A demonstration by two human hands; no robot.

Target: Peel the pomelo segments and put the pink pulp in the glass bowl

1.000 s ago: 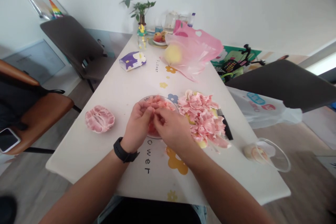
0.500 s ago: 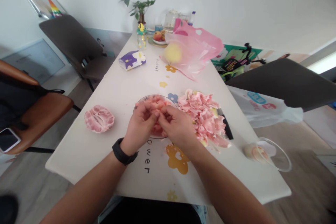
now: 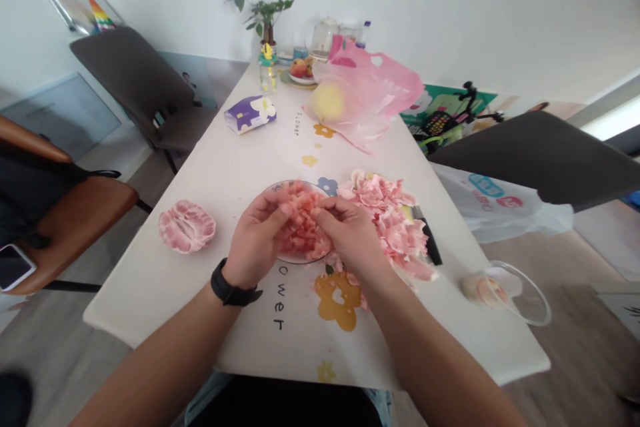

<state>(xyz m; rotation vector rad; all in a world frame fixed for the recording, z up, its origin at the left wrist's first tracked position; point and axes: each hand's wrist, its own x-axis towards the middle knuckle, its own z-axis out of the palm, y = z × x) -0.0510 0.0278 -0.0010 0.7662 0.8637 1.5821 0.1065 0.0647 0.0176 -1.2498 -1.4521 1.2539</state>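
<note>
My left hand (image 3: 256, 237) and my right hand (image 3: 350, 235) are over a glass plate (image 3: 295, 183), with their fingers in a mass of pink pomelo flesh (image 3: 303, 230) between them. A black watch (image 3: 230, 292) is on my left wrist. To the right of the plate lies a heap of pale pink pomelo membrane (image 3: 385, 220), touching my right hand. A peeled pomelo half (image 3: 187, 227) sits to the left of my left hand. A black-handled knife (image 3: 430, 247) lies beyond the heap.
The white table (image 3: 150, 293) has flower prints. Farther along are a pink plastic bag (image 3: 370, 90) around a yellow pomelo (image 3: 327, 101), a tissue pack (image 3: 250, 113) and a fruit plate (image 3: 299, 71). A clear plastic container (image 3: 507, 293) stands at the right edge.
My hands have drawn apart, showing more of the flesh on the plate. My right hand has moved toward me and rightward. A few membrane scraps now lie near the flower print.
</note>
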